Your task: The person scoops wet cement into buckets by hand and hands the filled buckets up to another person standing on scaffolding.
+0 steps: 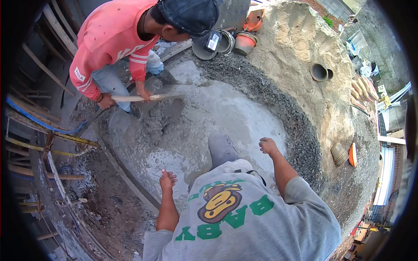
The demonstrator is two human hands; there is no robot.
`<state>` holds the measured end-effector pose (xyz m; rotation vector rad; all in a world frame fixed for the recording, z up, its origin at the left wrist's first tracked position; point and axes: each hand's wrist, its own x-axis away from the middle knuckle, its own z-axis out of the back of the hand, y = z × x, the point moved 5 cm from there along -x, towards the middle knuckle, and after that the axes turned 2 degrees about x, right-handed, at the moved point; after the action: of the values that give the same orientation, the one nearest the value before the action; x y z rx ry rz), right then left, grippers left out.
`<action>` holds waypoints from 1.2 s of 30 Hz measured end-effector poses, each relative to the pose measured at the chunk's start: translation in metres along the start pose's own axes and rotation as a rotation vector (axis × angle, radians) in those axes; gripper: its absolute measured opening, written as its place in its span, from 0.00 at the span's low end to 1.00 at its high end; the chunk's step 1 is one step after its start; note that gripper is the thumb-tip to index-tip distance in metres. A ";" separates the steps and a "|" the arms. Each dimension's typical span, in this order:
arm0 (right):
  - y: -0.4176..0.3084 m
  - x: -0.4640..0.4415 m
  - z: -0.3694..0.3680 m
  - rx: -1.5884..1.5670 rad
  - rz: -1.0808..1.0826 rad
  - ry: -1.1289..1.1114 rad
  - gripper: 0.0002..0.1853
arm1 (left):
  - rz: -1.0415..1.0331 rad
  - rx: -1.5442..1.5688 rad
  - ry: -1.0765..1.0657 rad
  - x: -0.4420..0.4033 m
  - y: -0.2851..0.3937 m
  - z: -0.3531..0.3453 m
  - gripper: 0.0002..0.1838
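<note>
My left hand (167, 179) is held in the air with thumb and fingers apart, empty. Out to the other side, my right hand (268, 145) has its fingers curled in, with nothing visible in them. Below both hands lies a wet grey cement mix (204, 108), paler and more watery toward the right. One of my legs (222, 150) stands forward in it. Across from me, a co-worker in a pink sweatshirt (109, 41) bends over and grips a wooden tool handle (148, 98) with both hands; its head is down in the mix.
A band of dark gravel (278, 95) curves around the mix, with a sand pile (291, 48) behind it. Buckets (246, 42) stand at the back, and stacked buckets (339, 154) lie at right. Wooden poles (48, 69) and a blue hose (43, 122) line the left.
</note>
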<state>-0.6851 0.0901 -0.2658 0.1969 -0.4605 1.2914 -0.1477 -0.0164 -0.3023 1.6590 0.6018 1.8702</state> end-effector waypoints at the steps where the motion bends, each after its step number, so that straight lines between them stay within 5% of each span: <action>1: 0.007 0.007 -0.006 0.110 0.038 -0.024 0.12 | -0.002 0.024 0.012 0.003 -0.007 0.000 0.36; 2: 0.019 0.011 -0.018 0.215 0.078 -0.045 0.12 | -0.009 0.045 0.028 0.005 -0.010 0.001 0.36; 3: 0.063 0.011 -0.060 -0.165 -0.157 -0.107 0.11 | -0.001 0.059 0.022 0.009 -0.014 0.001 0.36; 5: 0.081 0.016 -0.090 -0.271 -0.289 -0.259 0.10 | 0.022 0.085 0.010 0.021 -0.029 0.001 0.36; 7: 0.054 0.042 -0.068 0.278 -0.076 -0.411 0.10 | 0.056 0.080 0.027 0.025 -0.049 0.012 0.36; 9: 0.092 0.020 -0.143 -0.176 -0.301 -0.355 0.09 | 0.082 0.068 0.045 0.023 -0.068 0.021 0.37; 11: 0.039 0.045 -0.083 -0.877 -0.707 -0.227 0.09 | 0.086 0.079 0.088 0.026 -0.071 0.031 0.37; 17: 0.047 -0.033 -0.128 -0.496 -0.251 -0.229 0.09 | 0.075 0.109 0.137 0.031 -0.066 0.052 0.37; 21: -0.004 -0.025 -0.042 0.128 0.162 -0.002 0.09 | 0.067 0.121 0.121 0.027 -0.055 0.042 0.37; 23: 0.010 -0.026 -0.047 -0.253 0.014 0.025 0.09 | 0.058 0.118 0.106 0.024 -0.046 0.034 0.36; 25: 0.018 -0.024 -0.052 -0.234 0.030 0.010 0.09 | 0.058 0.095 0.091 0.023 -0.041 0.027 0.36; 27: 0.022 -0.019 -0.055 0.195 0.205 -0.058 0.10 | 0.057 0.106 0.091 0.021 -0.042 0.028 0.36; 33: 0.049 -0.007 -0.059 0.169 -0.075 -0.326 0.06 | 0.064 0.087 0.120 0.021 -0.030 0.023 0.36; 35: 0.072 -0.023 -0.095 -0.275 -0.276 -0.318 0.06 | 0.070 0.078 0.142 0.035 -0.038 0.031 0.36; 36: 0.079 -0.040 -0.105 -0.255 -0.205 -0.278 0.06 | 0.060 0.090 0.155 0.037 -0.037 0.035 0.36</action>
<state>-0.7452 0.1184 -0.3859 0.2042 -0.8157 0.9976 -0.1118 0.0347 -0.2955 1.6142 0.7168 2.0563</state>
